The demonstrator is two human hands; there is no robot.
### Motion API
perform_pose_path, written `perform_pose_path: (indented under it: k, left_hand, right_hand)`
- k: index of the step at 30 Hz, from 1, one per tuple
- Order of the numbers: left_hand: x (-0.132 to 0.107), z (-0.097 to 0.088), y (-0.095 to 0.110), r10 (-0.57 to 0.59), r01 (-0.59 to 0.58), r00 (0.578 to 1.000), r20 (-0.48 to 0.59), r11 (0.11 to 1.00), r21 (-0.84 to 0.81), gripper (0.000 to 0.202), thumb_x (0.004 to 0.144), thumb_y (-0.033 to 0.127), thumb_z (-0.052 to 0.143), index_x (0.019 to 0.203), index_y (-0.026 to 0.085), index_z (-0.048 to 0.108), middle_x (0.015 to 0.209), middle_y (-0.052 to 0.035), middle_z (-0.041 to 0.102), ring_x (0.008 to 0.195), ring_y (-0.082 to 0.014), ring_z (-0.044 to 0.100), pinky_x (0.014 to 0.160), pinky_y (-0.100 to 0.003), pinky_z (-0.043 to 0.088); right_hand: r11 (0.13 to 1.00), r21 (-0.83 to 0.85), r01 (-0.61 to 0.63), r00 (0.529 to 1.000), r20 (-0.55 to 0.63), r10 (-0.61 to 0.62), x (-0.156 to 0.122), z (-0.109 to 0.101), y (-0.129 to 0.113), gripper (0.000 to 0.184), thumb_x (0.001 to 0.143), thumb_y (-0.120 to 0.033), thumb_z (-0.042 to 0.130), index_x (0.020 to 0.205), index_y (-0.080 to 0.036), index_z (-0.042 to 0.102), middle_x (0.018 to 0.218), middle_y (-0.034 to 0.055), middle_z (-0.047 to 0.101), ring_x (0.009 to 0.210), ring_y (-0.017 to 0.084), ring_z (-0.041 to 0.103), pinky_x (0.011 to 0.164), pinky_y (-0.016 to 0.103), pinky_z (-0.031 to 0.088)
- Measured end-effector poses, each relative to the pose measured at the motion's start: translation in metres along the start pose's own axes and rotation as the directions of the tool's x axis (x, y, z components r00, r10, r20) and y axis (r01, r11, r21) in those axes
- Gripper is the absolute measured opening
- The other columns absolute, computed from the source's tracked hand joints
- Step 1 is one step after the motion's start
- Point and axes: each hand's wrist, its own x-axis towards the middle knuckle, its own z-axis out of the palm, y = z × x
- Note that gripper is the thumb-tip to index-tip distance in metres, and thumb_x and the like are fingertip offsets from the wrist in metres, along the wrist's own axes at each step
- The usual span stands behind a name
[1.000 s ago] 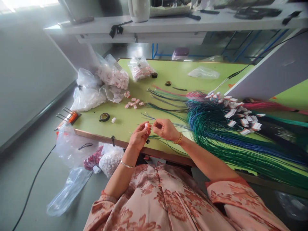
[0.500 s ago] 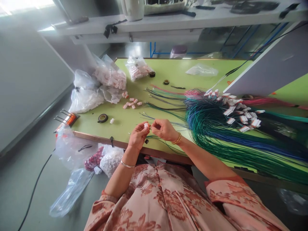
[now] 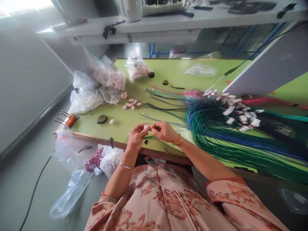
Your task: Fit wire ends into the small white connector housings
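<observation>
Near the table's front edge, my left hand (image 3: 136,137) is closed in a pinch on a small white and orange connector housing (image 3: 145,127). My right hand (image 3: 164,131) is right beside it, thumb and fingertips pinched on the end of a thin wire at the connector's side. How far the wire end sits in the housing is too small to tell. Loose wires (image 3: 166,120) run from behind my right hand to a large bundle of green and blue wires (image 3: 199,125). Several similar connectors (image 3: 132,104) lie on the green table beyond my left hand.
Rolls of black tape (image 3: 102,119) and a white connector (image 3: 111,122) lie to the left. Bags of connectors (image 3: 109,77) stand at the back left. Finished-looking white connectors (image 3: 243,119) top the wire bundle at right. A shelf (image 3: 163,24) spans the back.
Both hands stay together at the connector, with my right fingertips a touch closer to it. The whole view has shifted very slightly; nothing else has visibly moved.
</observation>
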Motion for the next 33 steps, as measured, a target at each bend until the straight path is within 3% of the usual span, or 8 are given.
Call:
perform_pose_path:
  k: [9, 15, 20, 23, 26, 29, 33]
  left_hand:
    - [-0.011, -0.006, -0.006, -0.002, 0.005, 0.998, -0.057, 0.999, 0.043, 0.041, 0.047, 0.025, 0.091, 0.081, 0.015, 0.071, 0.075, -0.0025, 0.072, 0.066, -0.0107, 0.063, 0.065, -0.023, 0.048]
    - [-0.011, -0.008, -0.004, -0.056, 0.056, 0.998, -0.034, 0.998, -0.001, 0.040, 0.049, 0.024, 0.091, 0.082, 0.015, 0.072, 0.076, -0.0021, 0.071, 0.067, -0.0097, 0.062, 0.064, -0.022, 0.047]
    - [0.000, -0.005, 0.001, -0.068, 0.067, 0.998, 0.001, 0.991, -0.116, 0.034, 0.054, 0.020, 0.088, 0.082, 0.013, 0.071, 0.079, -0.0027, 0.069, 0.068, -0.0073, 0.059, 0.063, -0.020, 0.045]
    - [0.009, -0.007, 0.004, -0.051, 0.051, 0.999, 0.000, 0.989, -0.141, 0.030, 0.060, 0.015, 0.084, 0.087, 0.013, 0.071, 0.081, -0.0038, 0.069, 0.069, -0.0072, 0.059, 0.065, -0.020, 0.046]
    - [0.016, -0.009, 0.006, -0.054, 0.055, 0.999, 0.010, 0.988, -0.148, 0.028, 0.062, 0.013, 0.082, 0.088, 0.013, 0.070, 0.082, -0.0045, 0.068, 0.069, -0.0078, 0.059, 0.066, -0.021, 0.047]
    - [0.020, -0.009, 0.006, -0.064, 0.065, 0.998, 0.010, 0.985, -0.157, 0.028, 0.062, 0.012, 0.081, 0.088, 0.013, 0.070, 0.081, -0.0041, 0.068, 0.068, -0.0073, 0.058, 0.065, -0.020, 0.047]
    - [0.022, -0.008, 0.004, -0.080, 0.080, 0.997, 0.007, 0.984, -0.161, 0.028, 0.062, 0.012, 0.082, 0.087, 0.012, 0.070, 0.080, -0.0039, 0.068, 0.067, -0.0066, 0.058, 0.064, -0.019, 0.047]
  right_hand:
    - [0.976, -0.216, 0.039, 0.998, -0.045, -0.050, -0.007, 0.019, -0.005, 0.017, 0.078, -0.027, 0.051, 0.065, -0.018, 0.052, 0.057, -0.0018, 0.052, 0.052, 0.008, 0.036, 0.053, 0.022, 0.027]
    - [0.986, -0.151, 0.068, 0.996, -0.050, -0.076, -0.007, 0.024, -0.002, 0.016, 0.077, -0.026, 0.051, 0.065, -0.017, 0.053, 0.058, -0.0018, 0.052, 0.052, 0.008, 0.037, 0.054, 0.023, 0.028]
    - [0.998, 0.063, -0.027, 1.000, -0.001, 0.027, 0.009, -0.003, 0.009, 0.023, 0.080, -0.035, 0.053, 0.073, -0.015, 0.061, 0.058, -0.0022, 0.055, 0.052, 0.008, 0.042, 0.052, 0.022, 0.033]
    - [0.994, 0.072, -0.076, 0.985, -0.151, 0.086, 0.035, -0.037, 0.024, 0.026, 0.082, -0.037, 0.053, 0.082, -0.014, 0.065, 0.065, 0.0003, 0.061, 0.057, 0.010, 0.050, 0.056, 0.022, 0.039]
    - [0.975, -0.146, -0.167, 0.944, -0.308, 0.115, 0.065, -0.066, 0.045, 0.020, 0.079, -0.030, 0.056, 0.079, -0.014, 0.067, 0.070, 0.0030, 0.066, 0.062, 0.012, 0.055, 0.060, 0.023, 0.041]
    - [0.880, -0.409, -0.240, 0.961, -0.231, 0.155, 0.088, -0.075, 0.063, 0.016, 0.078, -0.023, 0.058, 0.080, -0.014, 0.071, 0.076, 0.0043, 0.070, 0.067, 0.013, 0.057, 0.065, 0.023, 0.041]
    - [0.709, -0.645, -0.284, 0.956, -0.129, 0.265, 0.102, -0.064, 0.073, 0.017, 0.079, -0.023, 0.059, 0.086, -0.018, 0.073, 0.092, 0.0069, 0.073, 0.080, 0.016, 0.061, 0.071, 0.024, 0.041]
